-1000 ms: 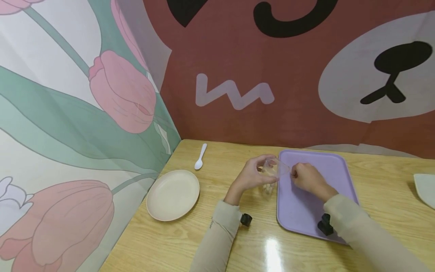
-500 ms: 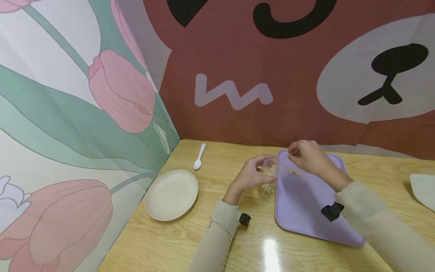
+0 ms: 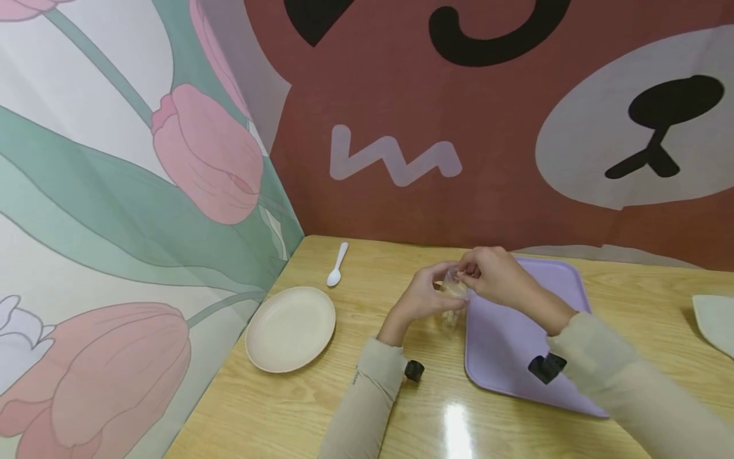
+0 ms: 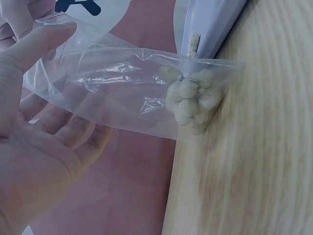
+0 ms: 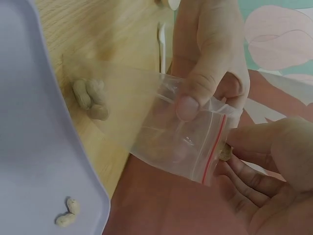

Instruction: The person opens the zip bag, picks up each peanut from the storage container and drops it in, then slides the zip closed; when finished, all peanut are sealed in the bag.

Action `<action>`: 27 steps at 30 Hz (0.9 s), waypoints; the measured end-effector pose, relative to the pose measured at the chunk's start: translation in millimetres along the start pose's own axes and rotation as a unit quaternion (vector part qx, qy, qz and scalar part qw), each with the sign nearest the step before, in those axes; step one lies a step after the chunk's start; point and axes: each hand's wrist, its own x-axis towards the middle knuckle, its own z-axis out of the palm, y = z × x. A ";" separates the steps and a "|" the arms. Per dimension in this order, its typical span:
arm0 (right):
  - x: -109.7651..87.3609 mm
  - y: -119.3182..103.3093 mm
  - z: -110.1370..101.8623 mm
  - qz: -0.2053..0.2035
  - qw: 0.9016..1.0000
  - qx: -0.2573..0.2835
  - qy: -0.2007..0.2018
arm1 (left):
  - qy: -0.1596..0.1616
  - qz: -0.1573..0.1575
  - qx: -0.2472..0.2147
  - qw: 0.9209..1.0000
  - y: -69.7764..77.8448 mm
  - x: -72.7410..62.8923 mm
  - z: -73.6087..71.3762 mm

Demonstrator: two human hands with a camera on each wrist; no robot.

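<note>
My left hand [image 3: 423, 296] holds a clear zip bag [image 4: 112, 83] near its mouth, thumb on one side and fingers behind. Unshelled peanuts [image 4: 190, 100] are bunched in the bag's bottom end, which hangs at the table beside the purple tray [image 3: 522, 357]. At the red-striped mouth, my right hand [image 3: 500, 277] pinches a peanut [image 5: 225, 152] between thumb and fingers. Two loose peanuts [image 5: 72, 205] lie on the tray in the right wrist view; in the head view my right hand hides them.
A round beige plate [image 3: 290, 328] sits on the wooden table at the left, with a white spoon [image 3: 338, 264] behind it. Part of a pale dish [image 3: 717, 319] shows at the right edge. Printed cloths stand behind and at the left.
My right hand rises from low over the tray, uncovering peanuts there, then moves left to the bag's mouth and covers them again. My left hand stays nearly still with the bag.
</note>
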 end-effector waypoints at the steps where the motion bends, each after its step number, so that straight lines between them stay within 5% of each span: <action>1: 0.4 -0.1 0.4 0.002 1.000 0.000 0.001 | 0.000 -0.001 -0.001 1.000 0.2 0.0 0.0; 27: 0.5 -3.2 -5.1 0.003 1.000 0.010 0.006 | -0.006 0.009 -0.002 1.000 0.4 -2.0 0.3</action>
